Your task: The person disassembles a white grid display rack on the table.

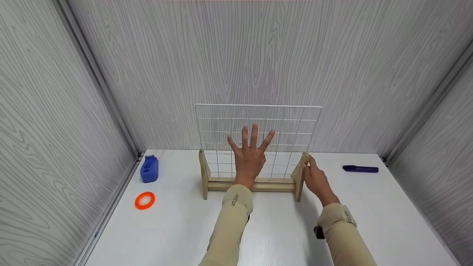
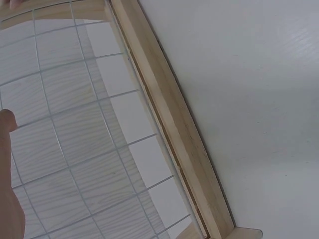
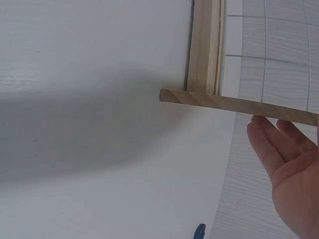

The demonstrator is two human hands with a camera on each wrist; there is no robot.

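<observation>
A white wire grid (image 1: 292, 127) stands upright in a wooden stand (image 1: 271, 184) with a side post at each end. My left hand (image 1: 249, 159) lies over the middle of the grid, its fingers straight and spread wide. Only part of that hand (image 2: 9, 174) shows in the left wrist view, beside the wires. At the right side post (image 1: 300, 177), my right hand (image 1: 316, 179) touches the outer face. In the right wrist view its fingers (image 3: 269, 139) are nearly straight, with fingertips right at the wooden edge; the thumb is mostly out of frame.
On the white table (image 1: 177, 229), a blue tape dispenser (image 1: 149, 169) and an orange ring-shaped roll (image 1: 145, 200) lie to the left. A dark blue marker pen (image 1: 360, 169) lies at the right. Grey wood-patterned panels (image 1: 236, 55) enclose the back and both sides.
</observation>
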